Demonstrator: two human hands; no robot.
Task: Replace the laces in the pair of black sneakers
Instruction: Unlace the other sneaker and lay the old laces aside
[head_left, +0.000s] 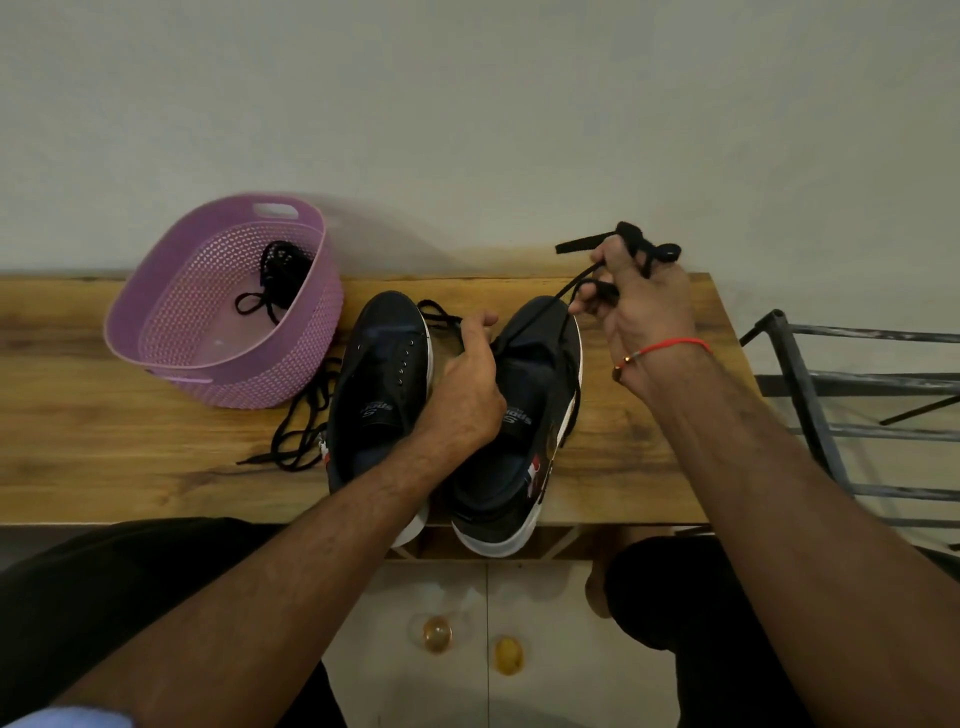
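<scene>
Two black sneakers stand side by side on the wooden bench, toes pointing away from me. The left sneaker (382, 379) has bare eyelets. My left hand (470, 384) grips the tongue area of the right sneaker (524, 415). A black lace (540, 312) runs taut from that shoe up to my right hand (639, 306), which holds it above the toe with the lace wound round the fingers. Another black lace (301, 436) lies loose on the bench left of the shoes.
A purple perforated basket (156, 317) with a bundled black lace (278, 275) inside stands at the bench's back left. The bench (104, 467) meets a pale wall. A metal rack (841, 415) stands to the right. My knees are below the front edge.
</scene>
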